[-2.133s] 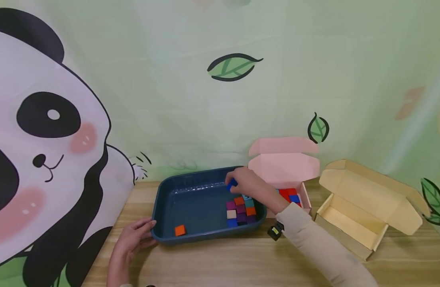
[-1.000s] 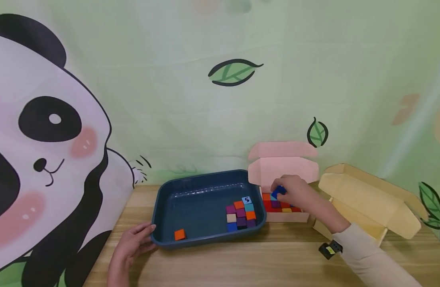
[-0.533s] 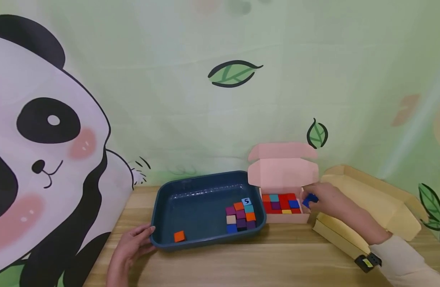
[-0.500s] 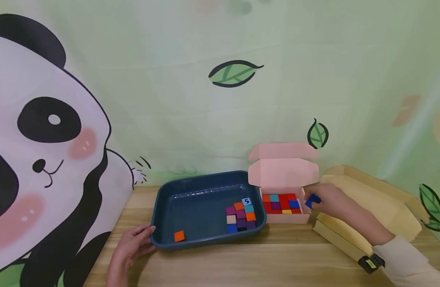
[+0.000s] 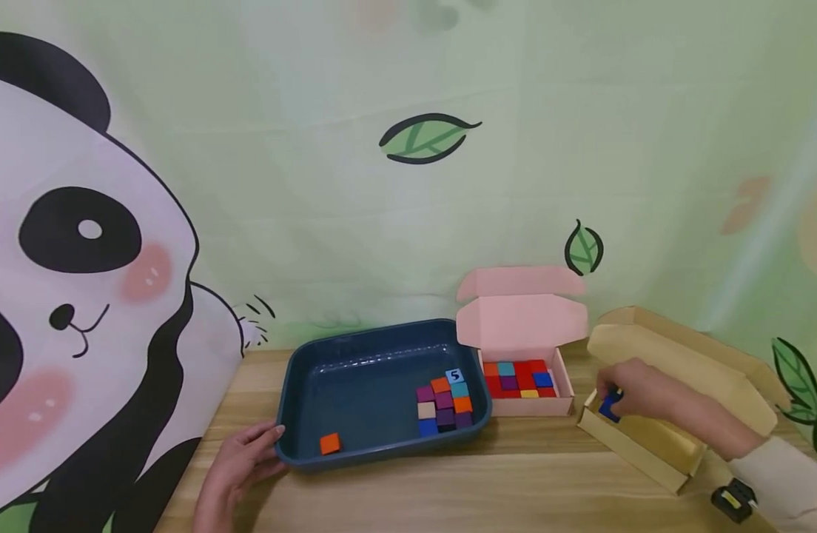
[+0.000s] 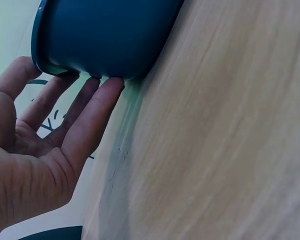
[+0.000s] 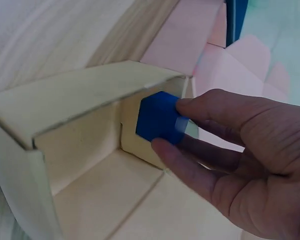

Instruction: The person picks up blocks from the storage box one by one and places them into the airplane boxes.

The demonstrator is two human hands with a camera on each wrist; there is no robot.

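Observation:
In the head view my right hand [image 5: 648,392] pinches a blue cube [image 5: 610,407] between thumb and fingers, over the left end of the open tan cardboard box [image 5: 631,450]. The right wrist view shows the blue cube [image 7: 160,117] corner-on, at the box mouth, with a pale mark on one face. The box floor visible there is bare. My left hand [image 5: 245,455] holds the near left corner of the dark blue tray [image 5: 355,460], thumb at the rim. In the left wrist view the fingertips touch the outer wall of the tray [image 6: 105,35].
Several coloured cubes [image 5: 444,400] cluster at the tray's right end, one marked 5. A lone orange cube [image 5: 330,444] lies near the front left. Between tray and tan box stands an open pink box [image 5: 525,406] holding several cubes. A printed cloth [image 5: 315,222] hangs behind.
My right hand has carried the blue cube rightward from the tray, past the pink box, to the tan box. My left hand stays at the tray corner.

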